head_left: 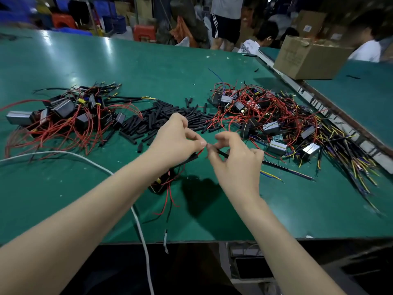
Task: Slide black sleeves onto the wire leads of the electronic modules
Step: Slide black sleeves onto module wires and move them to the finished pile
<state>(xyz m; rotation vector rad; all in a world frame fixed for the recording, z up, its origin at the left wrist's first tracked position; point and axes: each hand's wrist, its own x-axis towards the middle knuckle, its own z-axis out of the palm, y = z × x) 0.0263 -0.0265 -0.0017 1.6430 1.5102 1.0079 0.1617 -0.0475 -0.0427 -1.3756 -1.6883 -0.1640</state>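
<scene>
both forearms reached in over the desk's [212,220] near edge, and a white cable [136,216] trailed across that edge beside the left one. left hand [176,138] pinched red leads [201,151] and what looked like a black sleeve [192,156] between thumb and fingertips; the module [162,182] they ran from lay on the desk just below it. right hand [236,154] had its fingers curled round a thin black lead [274,165], thumb and forefinger meeting the left hand's tips. whether the sleeve was already started on the lead could not be told.

judging by the piles, the job looked partly done: a heap [61,112] toward the left edge probably held finished modules, while a bigger tangle [274,122] toward the right edge probably waited. loose sleeves [161,120] lay in a spread between the two, just beyond the hands.

a carton [308,57] sat past the far right corner on the next desk, and people worked behind it. nothing blocked the hands; knotted wires in the tangle would likely snag on pulling the next module out.
</scene>
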